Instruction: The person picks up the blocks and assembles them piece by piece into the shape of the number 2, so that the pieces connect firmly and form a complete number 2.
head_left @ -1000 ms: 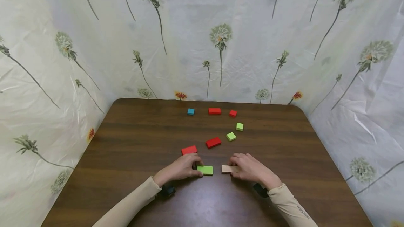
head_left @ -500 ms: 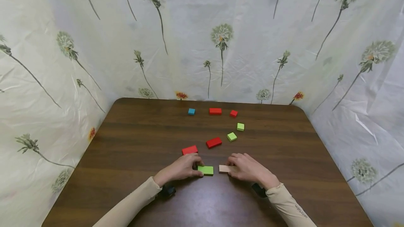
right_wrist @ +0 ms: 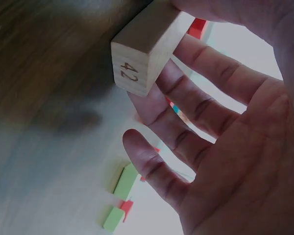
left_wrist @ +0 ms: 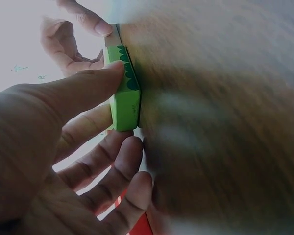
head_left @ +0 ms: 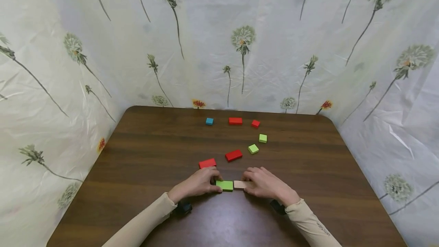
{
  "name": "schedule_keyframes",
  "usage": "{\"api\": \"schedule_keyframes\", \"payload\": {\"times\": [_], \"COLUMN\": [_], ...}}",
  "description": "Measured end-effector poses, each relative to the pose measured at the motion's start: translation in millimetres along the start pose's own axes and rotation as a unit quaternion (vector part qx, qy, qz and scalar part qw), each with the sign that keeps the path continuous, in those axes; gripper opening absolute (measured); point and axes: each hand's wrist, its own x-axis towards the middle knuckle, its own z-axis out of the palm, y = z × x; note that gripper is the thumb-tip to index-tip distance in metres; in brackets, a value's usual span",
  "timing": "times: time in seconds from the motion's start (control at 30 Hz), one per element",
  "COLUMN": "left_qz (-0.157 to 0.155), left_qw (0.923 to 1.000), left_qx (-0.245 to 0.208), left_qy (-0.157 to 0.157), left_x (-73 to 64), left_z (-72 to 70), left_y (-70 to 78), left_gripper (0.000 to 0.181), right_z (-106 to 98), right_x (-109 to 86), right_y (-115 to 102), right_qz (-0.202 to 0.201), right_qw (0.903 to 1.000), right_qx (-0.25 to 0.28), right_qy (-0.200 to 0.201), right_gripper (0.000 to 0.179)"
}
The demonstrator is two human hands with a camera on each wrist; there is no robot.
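My left hand (head_left: 199, 182) pinches a flat green block (head_left: 224, 185) between thumb and fingers on the table. Dark green scallops run along the side of this block in the left wrist view, with the thumb (left_wrist: 95, 88) pressed on it. A plain wooden block (head_left: 239, 185) lies end to end with the green one, only a thin line between them in the head view. My right hand (head_left: 269, 186) grips its right part, which the fingers hide. In the right wrist view the number 42 is marked on the end of the wooden block (right_wrist: 137, 58).
One red block (head_left: 207, 163) lies just beyond my left hand, another red block (head_left: 234, 155) farther in. Two small light green blocks (head_left: 253, 149) sit to the right. Along the far edge lie a blue block (head_left: 209, 121) and two red blocks (head_left: 235, 121).
My right hand has slid the wooden block leftward until its end came up to the green block. My left hand has kept its hold on the green block.
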Motion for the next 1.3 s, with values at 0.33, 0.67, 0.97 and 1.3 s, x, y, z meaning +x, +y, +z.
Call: {"api": "schedule_keyframes", "payload": {"times": [0.33,0.67,0.97,1.3], "left_qz": [-0.004,-0.011,-0.005,-0.002], "left_qw": [1.0000,0.9999,1.0000,1.0000], "left_qx": [-0.002,0.001,0.006,0.006], "left_qy": [-0.001,-0.003,-0.001,0.001], "left_x": [-0.2,-0.3,0.0,0.7], "left_z": [0.2,0.1,-0.3,0.6], "left_y": [-0.8,0.2,0.2,-0.8], "left_gripper": [0.025,0.025,0.025,0.025], "right_z": [3.4,3.8,4.7,4.4], "right_x": [3.9,3.0,2.4,2.5], "right_y": [-3.4,-2.6,-1.5,-2.1], "right_qz": [0.001,-0.001,-0.006,-0.021], "right_qw": [1.0000,1.0000,1.0000,0.9996], "right_qx": [0.003,-0.004,-0.005,-0.008], "right_qy": [-0.004,-0.006,0.002,0.014], "right_gripper": [0.018,0.019,0.019,0.019]}}
